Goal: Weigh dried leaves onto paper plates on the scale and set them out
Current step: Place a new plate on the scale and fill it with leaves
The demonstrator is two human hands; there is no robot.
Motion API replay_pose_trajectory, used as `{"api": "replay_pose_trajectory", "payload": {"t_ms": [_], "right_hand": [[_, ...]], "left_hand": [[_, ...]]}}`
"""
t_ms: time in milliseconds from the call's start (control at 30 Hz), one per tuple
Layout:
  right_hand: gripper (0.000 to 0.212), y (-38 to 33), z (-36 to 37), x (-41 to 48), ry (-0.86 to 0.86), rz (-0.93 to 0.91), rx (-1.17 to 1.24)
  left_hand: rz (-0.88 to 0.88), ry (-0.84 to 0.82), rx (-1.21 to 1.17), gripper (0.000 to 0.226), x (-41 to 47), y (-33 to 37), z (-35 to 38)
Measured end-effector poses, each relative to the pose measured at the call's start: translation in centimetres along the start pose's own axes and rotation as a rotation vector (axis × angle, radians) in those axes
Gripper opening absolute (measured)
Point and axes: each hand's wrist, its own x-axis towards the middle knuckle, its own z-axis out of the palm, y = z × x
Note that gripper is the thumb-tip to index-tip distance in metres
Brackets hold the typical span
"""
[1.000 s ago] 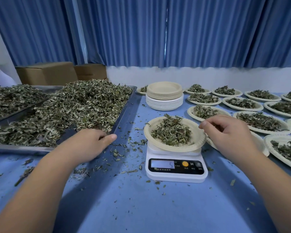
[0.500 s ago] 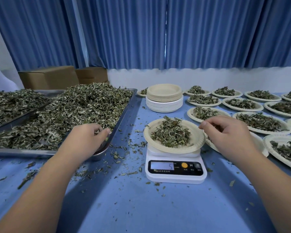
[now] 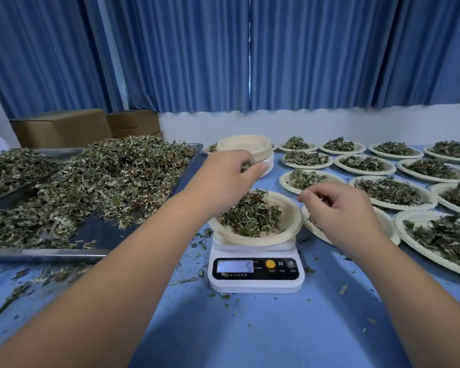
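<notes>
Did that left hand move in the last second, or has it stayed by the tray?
Yes. The left hand left the metal tray's near corner and swung right, now above the paper plate on the scale, pinching dried leaves.

One wide-angle camera on the head looks forward and down across the bench (image 3: 250,338) toward the curtains (image 3: 170,49). The scale (image 3: 255,284) sits close, centred and low in the view.

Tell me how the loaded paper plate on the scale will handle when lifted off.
The paper plate probably feels very light: the scale reads only 5. Its thin fluted rim may flex under a one-sided grip. The dried leaves are heaped loose toward its left side, so tilting could spill them.
</notes>
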Motion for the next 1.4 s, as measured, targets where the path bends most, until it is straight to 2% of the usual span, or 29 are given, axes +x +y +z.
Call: {"api": "replay_pose_trajectory", "payload": {"t_ms": [200, 300, 400, 567, 667, 733, 1000, 1200, 1400], "right_hand": [[0.02, 0.1, -0.1, 0.2, 0.008, -0.019, -0.011], [0.021, 0.2, 0.0, 0.3, 0.008, -0.05, -0.049], [0.022, 0.3, 0.1, 0.3, -0.003, -0.061, -0.062], [0.021, 0.2, 0.1, 0.2, -0.009, -0.072, -0.066], [0.021, 0.0, 0.1, 0.1, -0.012, -0.074, -0.069], [0.021, -0.1, 0.2, 0.0, -0.012, -0.076, -0.065], [0.018, -0.8, 0.3, -0.2, -0.014, -0.017, -0.084], [0.017, -0.7, 0.0, -0.1, 0.0, 0.057, -0.086], [0.01, -0.6, 0.1, -0.3, -0.133, 0.058, -0.02]], "left_hand": [[0.11, -0.228, 0.09, 0.038, 0.7, 0.1, 2.2], [0.188, -0.196, 0.025, 0.064, -0.1, -0.5, 2.1], [0.154, -0.128, -0.109, 0.068, -0.8, -1.2, 1.8], [0.101, 0.081, -0.149, 0.06, -1.7, -3.2, 0.4], [0.023, 0.204, -0.129, 0.032, -2.2, -5.4, -0.3], [-0.053, 0.24, -0.074, 0.022, -2.8, -7.1, -0.6], [-0.311, 0.167, 0.102, 0.02, -3.8, -10.7, -0.6], [-0.328, 0.142, 0.075, 0.017, -3.8, -10.7, -0.5], [-0.308, 0.119, 0.078, 0.015, -4.0, -9.8, -0.1]]}}
